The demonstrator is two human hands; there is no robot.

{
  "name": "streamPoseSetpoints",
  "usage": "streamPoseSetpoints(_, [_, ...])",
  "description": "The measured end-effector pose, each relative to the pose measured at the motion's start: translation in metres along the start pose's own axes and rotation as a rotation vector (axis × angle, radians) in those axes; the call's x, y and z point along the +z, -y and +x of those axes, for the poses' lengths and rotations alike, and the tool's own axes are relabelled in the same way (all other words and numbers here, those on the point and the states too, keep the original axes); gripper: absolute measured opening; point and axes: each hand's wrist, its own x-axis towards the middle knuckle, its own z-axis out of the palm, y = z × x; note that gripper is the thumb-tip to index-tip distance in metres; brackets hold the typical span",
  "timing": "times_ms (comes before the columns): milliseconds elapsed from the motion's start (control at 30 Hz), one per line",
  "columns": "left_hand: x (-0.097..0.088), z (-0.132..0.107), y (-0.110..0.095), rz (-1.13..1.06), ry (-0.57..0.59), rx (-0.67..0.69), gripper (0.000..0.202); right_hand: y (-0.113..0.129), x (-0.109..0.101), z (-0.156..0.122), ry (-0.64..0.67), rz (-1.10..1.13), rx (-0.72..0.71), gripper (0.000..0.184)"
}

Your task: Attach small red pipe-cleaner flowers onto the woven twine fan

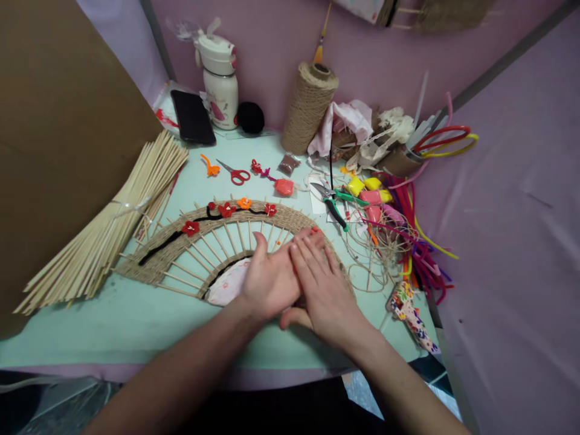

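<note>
My left hand (274, 275) lies palm up with its fingers stretched and thumb apart. Flat across its fingers rests my right hand (324, 290), palm down, its fingers straight. Whatever may lie between the palms is hidden. A bit of orange-red shows by the left fingertips; I cannot tell what it is. Beneath both hands is a fan-shaped weaving (165, 260) of twine and thin sticks. Along its outer band run a black branch (158, 248), red flowers (190, 228) and an orange flower (244, 203). A pale patterned cloth (226, 284) fills the inner arc, partly covered by my left hand.
A stick bundle (104, 229) lies left. Behind are a phone (193, 118), bottle (220, 90), twine spool (308, 109) and red scissors (239, 176). To the right lie pliers-like cutters (333, 208), yellow clay packets (356, 185), pipe cleaners (419, 241) and a patterned glue gun (412, 314).
</note>
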Motion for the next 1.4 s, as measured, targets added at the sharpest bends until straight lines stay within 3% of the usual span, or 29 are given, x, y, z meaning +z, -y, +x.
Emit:
streamPoseSetpoints(133, [-0.006,0.002,0.014,0.032,-0.012,-0.029,0.086,-0.009,-0.012,0.007,-0.026,0.15,-0.113,0.102])
streamPoseSetpoints(300, [-0.012,0.004,0.003,0.053,-0.012,0.05,0.087,-0.013,-0.015,-0.009,-0.363,0.199,0.064,0.05])
streamPoseSetpoints(400, [-0.01,0.005,0.0,0.044,0.032,0.038,0.091,-0.005,-0.008,-0.011,-0.425,0.193,0.104,0.026])
streamPoseSetpoints(500, [-0.008,0.005,0.002,0.043,0.03,0.034,0.094,0.006,-0.001,-0.005,-0.43,0.201,0.147,0.018])
streamPoseSetpoints(700, [-0.005,0.005,0.009,0.091,0.013,-0.02,0.093,0.013,0.006,0.005,-0.407,0.311,0.13,0.025])
streamPoseSetpoints(800, [-0.006,0.005,0.011,0.096,0.045,-0.056,0.092,0.012,0.008,0.003,-0.482,0.341,0.123,0.027])
streamPoseSetpoints(933, [-0.006,0.005,0.009,0.078,0.061,-0.078,0.087,0.008,0.008,-0.009,-0.584,0.183,0.137,0.037])
streamPoseSetpoints(1167, [-0.007,0.005,0.006,0.029,0.077,-0.034,0.085,0.007,0.018,-0.027,-0.319,-0.048,0.073,0.079])
streamPoseSetpoints(1400, [-0.011,0.004,0.01,0.048,0.081,-0.072,0.085,0.01,0.022,-0.023,-0.241,-0.067,0.07,0.09])
